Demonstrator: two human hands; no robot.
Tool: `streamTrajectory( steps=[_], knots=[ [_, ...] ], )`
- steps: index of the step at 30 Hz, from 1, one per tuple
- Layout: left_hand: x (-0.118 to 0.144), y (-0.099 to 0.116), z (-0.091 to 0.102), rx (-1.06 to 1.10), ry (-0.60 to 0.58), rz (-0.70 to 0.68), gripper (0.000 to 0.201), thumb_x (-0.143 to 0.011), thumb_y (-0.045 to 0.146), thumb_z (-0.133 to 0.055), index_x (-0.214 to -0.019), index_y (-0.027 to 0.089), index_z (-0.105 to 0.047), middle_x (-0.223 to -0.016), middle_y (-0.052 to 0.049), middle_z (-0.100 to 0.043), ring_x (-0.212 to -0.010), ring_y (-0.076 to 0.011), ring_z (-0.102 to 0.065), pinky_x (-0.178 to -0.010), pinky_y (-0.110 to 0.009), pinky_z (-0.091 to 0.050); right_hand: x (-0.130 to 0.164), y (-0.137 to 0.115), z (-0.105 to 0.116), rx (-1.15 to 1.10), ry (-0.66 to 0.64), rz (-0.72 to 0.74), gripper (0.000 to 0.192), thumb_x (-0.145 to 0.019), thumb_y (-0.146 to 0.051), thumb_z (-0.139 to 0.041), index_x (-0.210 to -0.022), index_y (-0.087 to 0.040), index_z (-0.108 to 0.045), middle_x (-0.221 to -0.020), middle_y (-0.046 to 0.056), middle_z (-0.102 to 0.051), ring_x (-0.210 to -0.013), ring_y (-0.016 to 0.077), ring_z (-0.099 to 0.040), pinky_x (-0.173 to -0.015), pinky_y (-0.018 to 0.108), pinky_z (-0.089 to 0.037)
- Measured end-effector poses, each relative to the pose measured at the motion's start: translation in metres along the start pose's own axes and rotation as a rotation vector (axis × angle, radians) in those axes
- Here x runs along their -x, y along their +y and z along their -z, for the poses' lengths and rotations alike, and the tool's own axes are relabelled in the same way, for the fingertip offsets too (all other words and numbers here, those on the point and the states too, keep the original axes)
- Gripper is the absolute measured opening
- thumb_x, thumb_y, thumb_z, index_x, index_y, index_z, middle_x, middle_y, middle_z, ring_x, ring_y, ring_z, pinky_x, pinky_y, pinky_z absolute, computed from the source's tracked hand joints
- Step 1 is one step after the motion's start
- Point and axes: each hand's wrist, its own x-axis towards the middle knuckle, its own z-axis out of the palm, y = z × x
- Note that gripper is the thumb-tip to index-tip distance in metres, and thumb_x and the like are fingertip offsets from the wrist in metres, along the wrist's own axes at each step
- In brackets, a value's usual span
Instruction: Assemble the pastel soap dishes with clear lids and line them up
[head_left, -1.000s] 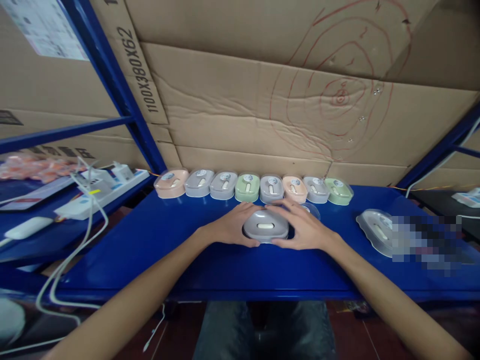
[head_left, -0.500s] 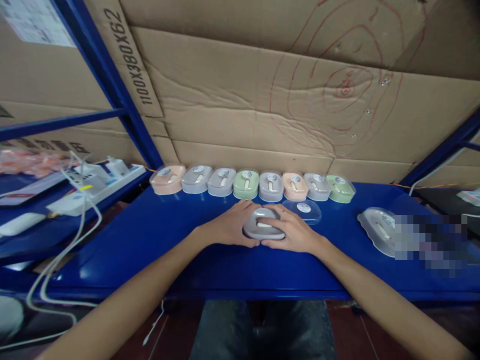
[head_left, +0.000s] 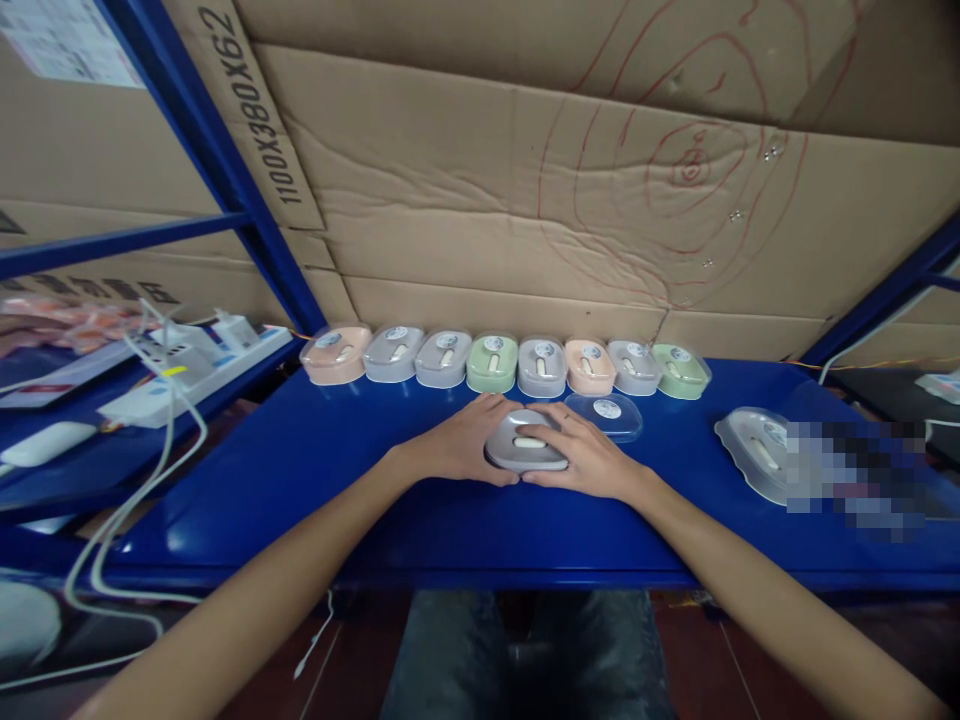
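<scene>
A small grey rounded box [head_left: 510, 453] with a pale, bar-shaped piece [head_left: 529, 442] on its top is between my hands over the blue table. My left hand [head_left: 469, 440] wraps round its left side, fingers behind and thumb in front. From the right, my right hand [head_left: 581, 450] grips the same box, with a finger stretched over the top by the pale piece. The underside of the box is hidden. Just behind my right hand lies a clear lid [head_left: 619, 418] with a round label.
Several lidded boxes in pink, grey and green, among them a green box [head_left: 492, 365], line the table's back edge. A clear-covered grey item [head_left: 757, 455] lies at right, beside a blurred patch. White cables and a power strip [head_left: 142, 405] are at left; cardboard [head_left: 450, 180] stands behind.
The grey box's top has tipped slightly and now looks flatter. Both hands keep their hold in nearly the same place, and the view has shifted a little.
</scene>
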Motion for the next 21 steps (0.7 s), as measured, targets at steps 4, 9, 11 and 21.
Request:
streamTrajectory(
  steps=[4, 9, 11, 21],
  knots=[
    [-0.0001, -0.0010, -0.0005, -0.011, 0.005, -0.013, 0.079, -0.076, 0.053, -0.094, -0.142, 0.028, -0.059, -0.133, -0.009, -0.065, -0.132, -0.0392, -0.056, -0.115, -0.060, -0.047, -0.0006, -0.0006, -0.0001, -0.006, 0.016, -0.002, 0.058, -0.097, -0.051, -0.083, -0.145, -0.022, -0.068, -0.158, 0.019, -0.057, -0.146, 0.0376, -0.059, -0.118, 0.059, -0.057],
    [-0.0004, -0.0024, -0.0010, -0.025, 0.005, -0.026, 0.078, -0.076, 0.054, -0.093, -0.141, 0.029, -0.058, -0.133, -0.009, -0.065, -0.132, -0.0394, -0.057, -0.114, -0.062, -0.049, -0.0008, 0.0000, -0.0010, -0.003, 0.020, 0.000, 0.058, -0.096, -0.053, -0.083, -0.144, -0.023, -0.069, -0.158, 0.019, -0.057, -0.145, 0.0381, -0.059, -0.116, 0.061, -0.058],
    [-0.0003, -0.0021, -0.0007, -0.028, 0.009, -0.027, 0.078, -0.076, 0.054, -0.093, -0.140, 0.029, -0.059, -0.131, -0.009, -0.065, -0.130, -0.0392, -0.058, -0.113, -0.061, -0.049, -0.0008, 0.0000, -0.0009, -0.002, 0.018, -0.003, 0.059, -0.096, -0.053, -0.083, -0.144, -0.023, -0.069, -0.158, 0.020, -0.057, -0.145, 0.0382, -0.059, -0.116, 0.061, -0.058],
    [0.0004, -0.0068, -0.0029, -0.003, 0.028, -0.029, 0.089, -0.075, 0.052, -0.093, -0.152, 0.028, -0.055, -0.142, -0.012, -0.063, -0.135, -0.0407, -0.057, -0.117, -0.064, -0.047, -0.0001, -0.0013, 0.0012, -0.048, 0.020, -0.021, 0.052, -0.099, -0.052, -0.080, -0.144, -0.027, -0.070, -0.159, 0.016, -0.057, -0.147, 0.0360, -0.058, -0.117, 0.059, -0.058]
  ],
)
